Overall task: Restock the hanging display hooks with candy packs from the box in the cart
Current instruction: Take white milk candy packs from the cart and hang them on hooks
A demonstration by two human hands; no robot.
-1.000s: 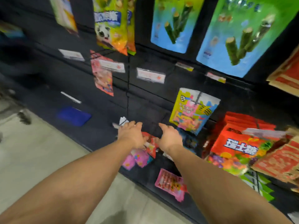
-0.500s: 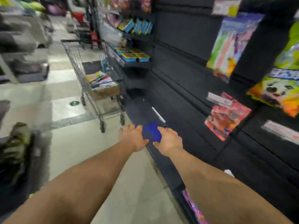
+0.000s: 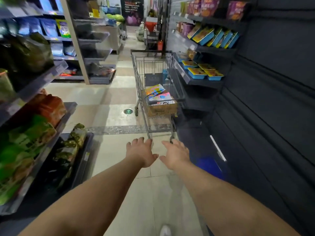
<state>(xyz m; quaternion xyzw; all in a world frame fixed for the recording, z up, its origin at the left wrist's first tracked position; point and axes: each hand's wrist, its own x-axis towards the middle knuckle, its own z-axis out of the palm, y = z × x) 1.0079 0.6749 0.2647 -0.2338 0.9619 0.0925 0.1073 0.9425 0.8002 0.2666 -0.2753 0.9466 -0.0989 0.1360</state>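
A wire shopping cart (image 3: pixel 139 70) stands in the aisle ahead, against the dark shelving on the right. Inside it sits a brown cardboard box (image 3: pixel 162 109) with colourful candy packs (image 3: pixel 157 93) lying on top. My left hand (image 3: pixel 140 153) and my right hand (image 3: pixel 176 155) are stretched forward side by side, palms down, fingers spread and holding nothing. Both hang over the floor, short of the cart's near end. The hanging display hooks are out of view.
Dark slatted wall panels (image 3: pixel 272 103) run along the right, with shelves of blue trays (image 3: pixel 202 72) beyond the cart. A blue object (image 3: pixel 210 165) lies low at the right. Shelves of green and orange bags (image 3: pixel 30 133) line the left. Tiled floor (image 3: pixel 109 106) runs ahead.
The view has swung left from the hanging candy display to face down the aisle toward the cart. Both hands left the packs on the hooks and now reach forward empty.
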